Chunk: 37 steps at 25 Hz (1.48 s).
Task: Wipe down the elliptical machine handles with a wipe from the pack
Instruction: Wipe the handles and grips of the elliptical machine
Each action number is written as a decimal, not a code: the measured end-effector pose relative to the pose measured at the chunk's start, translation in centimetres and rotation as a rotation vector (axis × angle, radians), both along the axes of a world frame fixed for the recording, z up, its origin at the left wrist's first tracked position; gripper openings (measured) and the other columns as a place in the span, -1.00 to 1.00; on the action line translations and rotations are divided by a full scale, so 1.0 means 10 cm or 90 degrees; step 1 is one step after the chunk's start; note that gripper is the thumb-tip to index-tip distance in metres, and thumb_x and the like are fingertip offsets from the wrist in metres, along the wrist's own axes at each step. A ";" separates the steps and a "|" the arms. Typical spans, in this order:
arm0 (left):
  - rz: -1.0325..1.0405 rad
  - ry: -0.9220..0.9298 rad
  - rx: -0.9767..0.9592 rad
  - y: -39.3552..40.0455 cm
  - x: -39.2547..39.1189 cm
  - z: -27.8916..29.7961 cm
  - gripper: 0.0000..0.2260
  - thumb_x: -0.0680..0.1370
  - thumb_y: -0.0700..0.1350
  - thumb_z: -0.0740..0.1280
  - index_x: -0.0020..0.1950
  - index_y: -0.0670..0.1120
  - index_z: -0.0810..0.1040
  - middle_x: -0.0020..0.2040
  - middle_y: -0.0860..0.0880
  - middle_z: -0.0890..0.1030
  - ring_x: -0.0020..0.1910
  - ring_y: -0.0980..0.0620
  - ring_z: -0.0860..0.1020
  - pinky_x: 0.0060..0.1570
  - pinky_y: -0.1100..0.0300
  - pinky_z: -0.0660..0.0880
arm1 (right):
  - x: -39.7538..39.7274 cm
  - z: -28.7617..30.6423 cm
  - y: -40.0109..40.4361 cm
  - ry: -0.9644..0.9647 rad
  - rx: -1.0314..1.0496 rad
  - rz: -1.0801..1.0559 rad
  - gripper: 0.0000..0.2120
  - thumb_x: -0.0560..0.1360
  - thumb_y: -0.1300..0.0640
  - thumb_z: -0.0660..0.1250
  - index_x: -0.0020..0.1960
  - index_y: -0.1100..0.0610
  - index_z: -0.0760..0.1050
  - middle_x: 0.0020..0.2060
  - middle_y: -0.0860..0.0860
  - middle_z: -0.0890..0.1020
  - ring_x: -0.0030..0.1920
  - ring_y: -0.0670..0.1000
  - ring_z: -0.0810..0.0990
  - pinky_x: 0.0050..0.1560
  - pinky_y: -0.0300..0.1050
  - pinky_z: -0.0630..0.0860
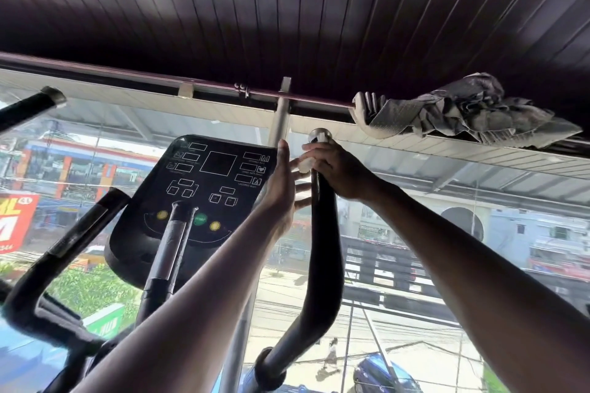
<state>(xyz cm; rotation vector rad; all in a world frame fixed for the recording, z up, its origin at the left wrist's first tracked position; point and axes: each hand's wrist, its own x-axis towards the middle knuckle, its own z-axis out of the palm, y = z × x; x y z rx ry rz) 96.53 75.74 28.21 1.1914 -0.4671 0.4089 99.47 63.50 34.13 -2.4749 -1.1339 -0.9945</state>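
Note:
The right elliptical handle (324, 233) is a black curved bar with a silver cap at its top. My right hand (338, 169) is wrapped around the handle just below the cap, pressing a small white wipe (306, 164) against it. My left hand (282, 182) is held flat beside the handle's left side, fingers spread and reaching toward the wipe. The left handle (64, 246) runs up at the frame's left, with another black bar end (30, 107) above it. The pack of wipes is not in view.
The black console (204, 182) with yellow and green buttons stands between the handles, a centre post (174, 246) in front of it. Behind is a glass wall over a street. A grey bunched curtain (463, 112) hangs on a rail at upper right.

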 end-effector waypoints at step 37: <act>-0.038 0.026 -0.014 -0.06 -0.04 -0.11 -0.29 0.58 0.36 -0.11 0.47 -0.13 0.35 0.37 -0.15 0.47 0.24 -0.09 0.47 0.07 -0.01 0.39 | -0.26 -0.51 -0.09 -0.037 0.111 0.096 -0.72 0.50 0.22 0.19 0.07 0.13 0.64 0.14 0.02 0.64 0.26 -0.08 0.50 0.27 -0.20 0.40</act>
